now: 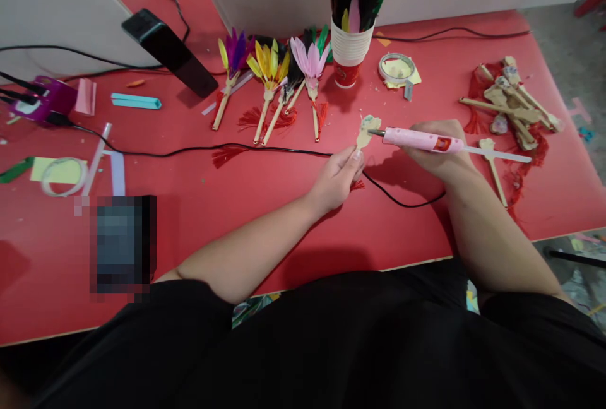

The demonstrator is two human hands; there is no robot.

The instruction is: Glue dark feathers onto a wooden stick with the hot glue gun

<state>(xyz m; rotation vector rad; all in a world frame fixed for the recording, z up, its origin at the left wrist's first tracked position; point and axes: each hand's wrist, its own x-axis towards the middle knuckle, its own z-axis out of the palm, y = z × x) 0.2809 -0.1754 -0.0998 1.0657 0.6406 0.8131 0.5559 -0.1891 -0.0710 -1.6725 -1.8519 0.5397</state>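
Observation:
My left hand (337, 177) pinches the handle of a small wooden piece (364, 136) with a flared, pale head, held up over the red table. A red tassel shows just below that hand. My right hand (438, 147) is wrapped round a pink glue pen (416, 139), its metal tip at the head of the wooden piece. A clear glue stick (497, 154) sticks out of the pen's back end. Beyond my hands lie several wooden handles with feathers (269, 74) in purple, yellow, black and pink.
A stack of paper cups (350, 48) holds dark feathers. Behind my right hand is a tape roll (396, 68). Bare wooden handles (516, 103) lie piled at the right. A black cable (189, 151) crosses the table; a phone (170, 52) leans at the back left.

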